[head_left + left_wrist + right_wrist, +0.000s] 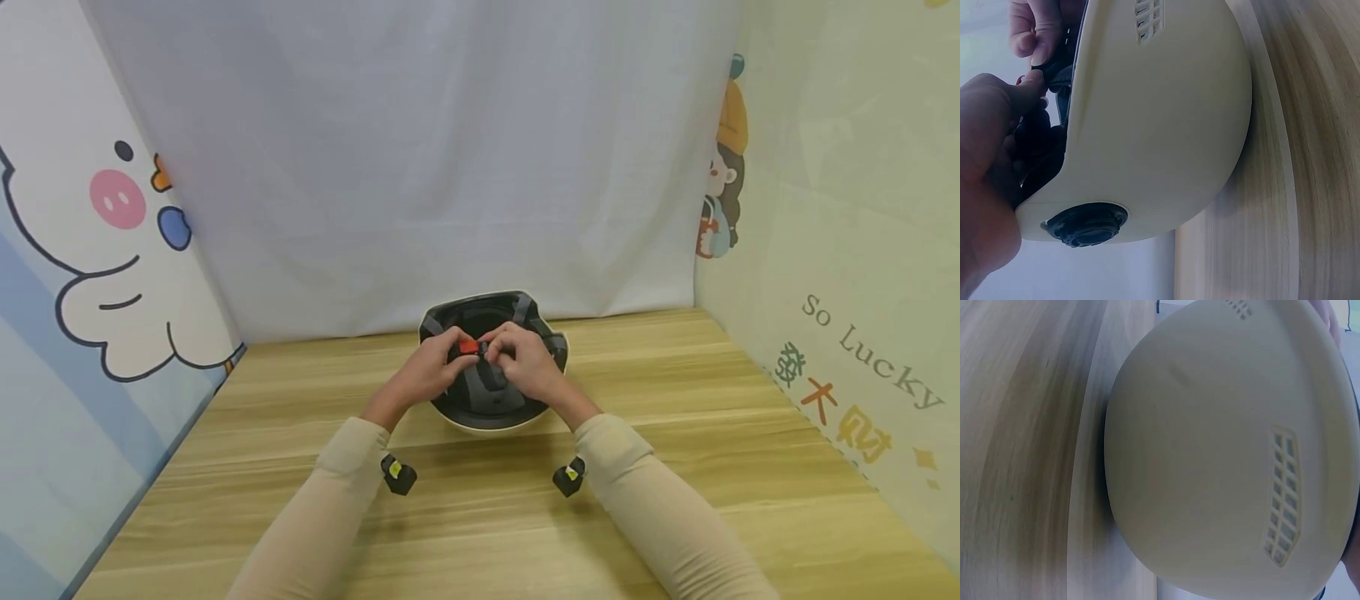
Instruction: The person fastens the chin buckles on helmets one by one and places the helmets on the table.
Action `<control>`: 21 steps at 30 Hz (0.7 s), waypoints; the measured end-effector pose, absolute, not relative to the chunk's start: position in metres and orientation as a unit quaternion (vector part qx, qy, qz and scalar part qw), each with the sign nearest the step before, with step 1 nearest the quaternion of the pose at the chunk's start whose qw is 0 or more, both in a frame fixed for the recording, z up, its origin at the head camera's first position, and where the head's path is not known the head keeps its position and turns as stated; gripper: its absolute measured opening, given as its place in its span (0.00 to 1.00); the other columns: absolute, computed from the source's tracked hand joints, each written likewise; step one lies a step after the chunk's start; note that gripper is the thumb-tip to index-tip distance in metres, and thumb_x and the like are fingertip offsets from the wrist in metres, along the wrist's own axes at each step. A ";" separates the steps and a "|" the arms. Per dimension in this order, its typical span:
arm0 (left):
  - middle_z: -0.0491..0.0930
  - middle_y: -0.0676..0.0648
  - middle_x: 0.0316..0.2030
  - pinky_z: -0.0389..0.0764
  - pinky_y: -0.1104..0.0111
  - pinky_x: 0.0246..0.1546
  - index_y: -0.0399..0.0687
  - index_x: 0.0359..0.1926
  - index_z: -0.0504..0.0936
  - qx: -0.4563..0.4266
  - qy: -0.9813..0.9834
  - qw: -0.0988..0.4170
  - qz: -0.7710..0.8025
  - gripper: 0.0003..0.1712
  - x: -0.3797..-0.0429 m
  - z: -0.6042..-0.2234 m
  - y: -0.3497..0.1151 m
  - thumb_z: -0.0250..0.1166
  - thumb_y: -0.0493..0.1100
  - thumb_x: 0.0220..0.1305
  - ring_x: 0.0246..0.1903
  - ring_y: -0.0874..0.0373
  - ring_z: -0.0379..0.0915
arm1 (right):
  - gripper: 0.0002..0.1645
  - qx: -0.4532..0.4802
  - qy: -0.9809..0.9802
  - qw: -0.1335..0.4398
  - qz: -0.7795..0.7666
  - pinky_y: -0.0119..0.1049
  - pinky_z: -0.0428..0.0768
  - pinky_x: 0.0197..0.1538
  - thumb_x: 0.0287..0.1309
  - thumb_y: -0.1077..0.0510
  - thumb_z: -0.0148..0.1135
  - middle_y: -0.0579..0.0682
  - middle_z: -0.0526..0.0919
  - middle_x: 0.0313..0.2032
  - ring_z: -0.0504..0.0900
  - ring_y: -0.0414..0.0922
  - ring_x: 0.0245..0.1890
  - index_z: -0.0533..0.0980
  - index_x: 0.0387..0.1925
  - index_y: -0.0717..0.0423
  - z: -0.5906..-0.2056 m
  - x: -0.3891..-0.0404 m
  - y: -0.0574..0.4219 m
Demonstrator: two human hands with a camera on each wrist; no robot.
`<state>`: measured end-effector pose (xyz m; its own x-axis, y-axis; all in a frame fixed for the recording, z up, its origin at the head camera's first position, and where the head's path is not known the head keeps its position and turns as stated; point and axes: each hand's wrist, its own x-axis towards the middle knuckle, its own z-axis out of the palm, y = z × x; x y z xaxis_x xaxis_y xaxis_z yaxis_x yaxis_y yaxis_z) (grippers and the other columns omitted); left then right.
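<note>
A cream helmet (491, 429) lies upside down on the table, its black lining (501, 407) facing up. Above the opening, my left hand (429, 368) pinches a red-and-black strap buckle (468, 347) between thumb and fingers. My right hand (528, 363) meets it from the other side, its curled fingers pinching the black strap end beside the red part. The left wrist view shows both hands close together at the black strap (1060, 76), beyond the helmet's rim. The right wrist view is mostly filled by the vented shell (1210, 456), which hides the fingers.
The helmet stands on a wood-grain table (300, 467), near a white curtain (450, 167) at the back. Printed panels (832, 250) flank the table on both sides. A black round knob (1088, 223) sticks out of the helmet's side. Small black devices (398, 475) sit by both wrists.
</note>
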<state>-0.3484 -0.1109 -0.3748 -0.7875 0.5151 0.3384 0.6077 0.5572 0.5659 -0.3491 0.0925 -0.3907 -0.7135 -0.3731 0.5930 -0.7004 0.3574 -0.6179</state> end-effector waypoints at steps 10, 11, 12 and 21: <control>0.78 0.45 0.35 0.68 0.67 0.27 0.39 0.50 0.75 -0.320 -0.879 0.072 -0.345 0.12 -0.348 -0.374 -0.110 0.63 0.41 0.71 0.24 0.57 0.66 | 0.12 0.329 -0.802 0.177 0.467 0.44 0.81 0.47 0.61 0.74 0.62 0.55 0.83 0.44 0.82 0.52 0.50 0.80 0.26 0.59 -0.393 -0.349 0.094; 0.78 0.45 0.35 0.68 0.67 0.27 0.39 0.50 0.75 -0.322 -0.878 0.073 -0.346 0.12 -0.348 -0.374 -0.110 0.63 0.42 0.71 0.24 0.57 0.65 | 0.11 0.329 -0.799 0.178 0.470 0.44 0.81 0.47 0.61 0.74 0.62 0.55 0.83 0.44 0.82 0.52 0.50 0.80 0.27 0.59 -0.393 -0.349 0.095; 0.78 0.45 0.36 0.68 0.66 0.28 0.40 0.50 0.75 -0.324 -0.877 0.075 -0.347 0.13 -0.349 -0.374 -0.110 0.63 0.42 0.72 0.25 0.57 0.65 | 0.11 0.330 -0.797 0.178 0.473 0.44 0.81 0.47 0.61 0.74 0.62 0.55 0.83 0.44 0.82 0.52 0.50 0.80 0.27 0.59 -0.393 -0.349 0.095; 0.79 0.46 0.40 0.72 0.63 0.33 0.41 0.52 0.79 -0.335 -0.877 0.103 -0.329 0.14 -0.352 -0.373 -0.111 0.63 0.44 0.71 0.30 0.55 0.69 | 0.08 0.340 -0.790 0.184 0.476 0.45 0.81 0.50 0.62 0.72 0.63 0.55 0.83 0.47 0.82 0.52 0.49 0.81 0.30 0.59 -0.391 -0.350 0.100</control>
<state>-0.3519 -0.1113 -0.3733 -0.7542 0.5195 0.4016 0.6554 0.5589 0.5079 -0.3497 0.0998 -0.3913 -0.7013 -0.3620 0.6141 -0.7121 0.3168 -0.6265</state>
